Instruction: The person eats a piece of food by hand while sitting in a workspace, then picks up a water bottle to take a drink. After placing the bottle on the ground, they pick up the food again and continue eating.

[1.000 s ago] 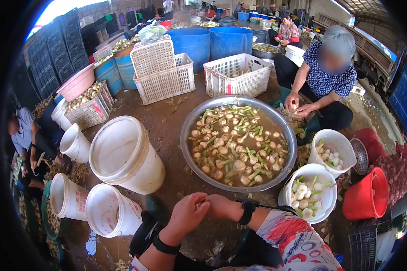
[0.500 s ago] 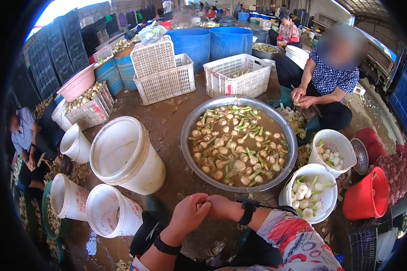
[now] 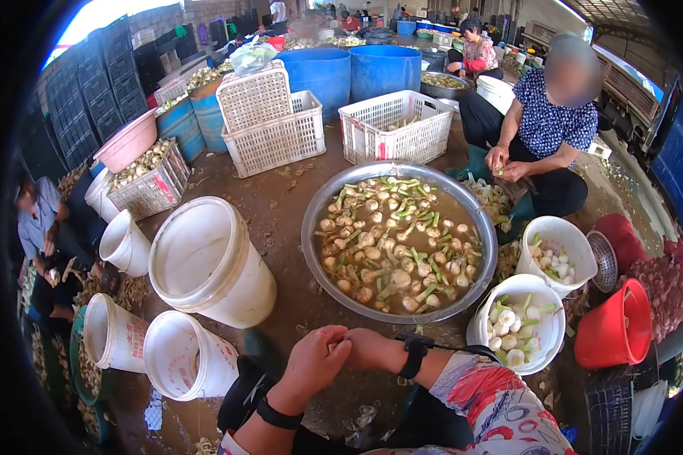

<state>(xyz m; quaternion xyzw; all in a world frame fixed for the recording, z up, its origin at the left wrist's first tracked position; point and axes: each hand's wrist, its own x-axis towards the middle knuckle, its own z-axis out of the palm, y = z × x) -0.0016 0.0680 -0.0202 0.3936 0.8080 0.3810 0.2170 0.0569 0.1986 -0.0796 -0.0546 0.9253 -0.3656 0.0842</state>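
Note:
My left hand [image 3: 317, 362] and my right hand [image 3: 366, 349] rest together in front of me, above my knees. The left fingers are curled in with the thumb alongside, and nothing shows in them. The right fingers are tucked behind the left hand and mostly hidden. Just beyond both hands stands a wide steel basin [image 3: 402, 312] of brownish water, full of garlic bulbs [image 3: 401, 279] with cut green stems. To the right, a white bucket [image 3: 552, 343] contains peeled white garlic bulbs [image 3: 508, 331], some with green stems. A second white bucket [image 3: 571, 229] behind it holds more garlic.
Nearby stand a large lidded white bucket [image 3: 239, 280], white pails [image 3: 224, 368], a red bucket [image 3: 603, 334] and a mesh sack [image 3: 664, 288]. A co-worker [image 3: 550, 121] sits behind the basin, another person [image 3: 42, 220] at left. Crates [image 3: 395, 140] and blue barrels [image 3: 385, 72] stand behind.
My hands keep the same pose. The person at left has drawn one hand up toward the chest. The far person in pink has shifted an arm leftward. The view has moved slightly.

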